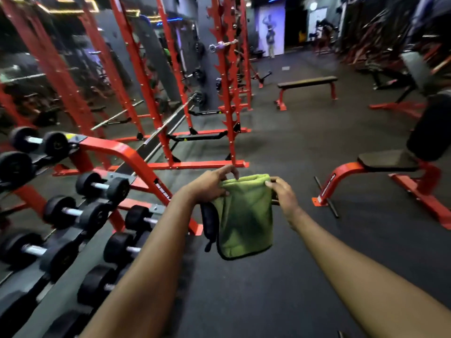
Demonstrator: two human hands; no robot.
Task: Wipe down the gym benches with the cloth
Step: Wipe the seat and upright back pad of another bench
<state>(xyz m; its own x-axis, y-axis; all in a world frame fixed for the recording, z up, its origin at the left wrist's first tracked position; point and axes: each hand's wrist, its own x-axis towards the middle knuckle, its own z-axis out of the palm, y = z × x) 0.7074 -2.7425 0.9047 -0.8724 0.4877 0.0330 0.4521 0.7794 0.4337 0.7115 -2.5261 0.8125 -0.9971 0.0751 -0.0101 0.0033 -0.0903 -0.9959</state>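
Held mid-frame: green cloth [245, 215], top edge pinched by fingers [227, 172] of left hand [210, 185] and right hand [283, 192], well apart from bench [388, 161] at right; judged liable to drop if pinch loosened.

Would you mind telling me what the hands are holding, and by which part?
The green cloth, by its top edge: the left hand pinches the left corner, the right hand the right corner. The rest hangs free.

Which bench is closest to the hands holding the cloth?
The bench on the right with the raised back pad, just past the right hand on the cloth. The flat bench stands much farther back.
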